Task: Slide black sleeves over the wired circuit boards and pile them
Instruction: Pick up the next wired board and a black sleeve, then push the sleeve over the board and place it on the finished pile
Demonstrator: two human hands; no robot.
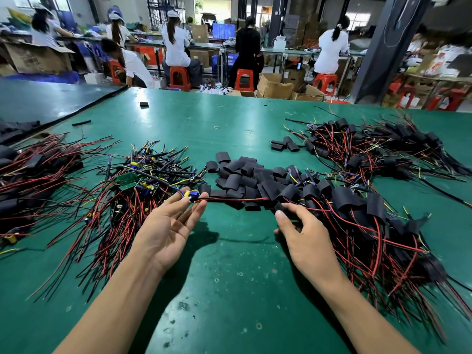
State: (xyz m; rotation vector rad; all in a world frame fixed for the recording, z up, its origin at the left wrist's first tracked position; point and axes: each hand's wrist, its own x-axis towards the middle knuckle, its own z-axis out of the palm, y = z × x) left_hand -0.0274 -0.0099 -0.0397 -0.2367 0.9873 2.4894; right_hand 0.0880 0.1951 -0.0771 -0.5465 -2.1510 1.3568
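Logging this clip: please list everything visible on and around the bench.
Table: one, green, fills the foreground.
Bare wired boards: many, red and black wires, heap left of centre.
Loose sleeves: many, black, centre.
Sleeved boards: many, black, heap at near right.
Far heaps: two, black and red, far right and far left.
Held board: one, blue and yellow parts, left fingertips.
Held sleeve: one, black, right fingers.
Workers: several, background, mostly on red stools.
Left hand: palm up, pinches board.
Right hand: grips sleeve.
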